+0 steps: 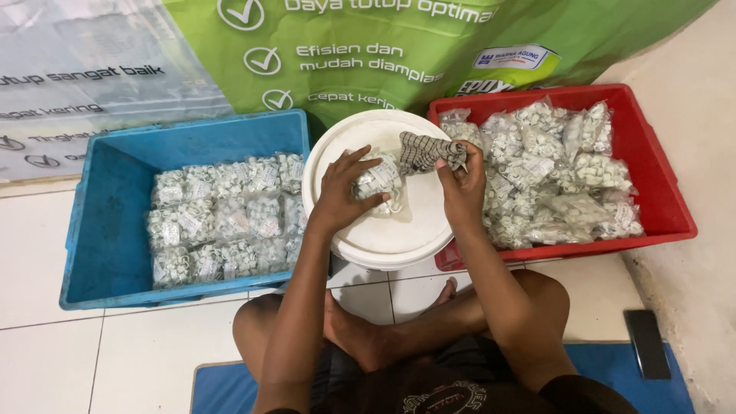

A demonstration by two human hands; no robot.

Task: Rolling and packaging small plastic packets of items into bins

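A white bucket lid point(399, 230) stands between two crates in front of me. On it lies a clear plastic bag of small white parts point(378, 182), and my left hand point(341, 192) grips that bag from the left. My right hand point(460, 180) holds a grey checked cloth point(429, 151) just right of the bag, over the lid's far edge. The cloth's left end touches or nearly touches the bag's top.
A blue crate point(100, 230) at left holds several similar bags laid in rows. A red crate point(659, 199) at right is heaped with more bags. A green and grey printed banner point(345, 54) hangs behind. I sit cross-legged on a blue mat point(222, 391); a dark phone point(646, 343) lies at right.
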